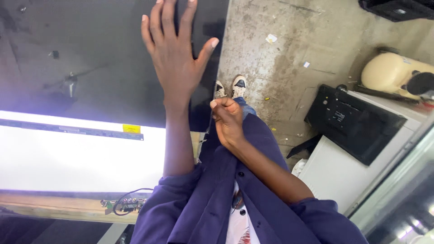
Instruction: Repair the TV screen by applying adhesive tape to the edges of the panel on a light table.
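My left hand point(174, 54) lies spread flat on the large dark glossy display panel point(90, 58) near its right edge; my right hand point(227, 119) is fisted, empty. The panel looks thin and fragile; best held by its edges.

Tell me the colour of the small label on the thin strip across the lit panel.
Yellow small label, seen in the head view.

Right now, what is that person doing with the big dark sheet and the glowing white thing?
A person in a purple jacket stands at a bench. Their left hand is spread flat against a large dark panel, fingers open. The right hand is curled into a fist near their waist; whether it holds anything is unclear. Below the panel a white backlight glows brightly, with a thin circuit strip along its edge and a small circuit board on the wooden bench.
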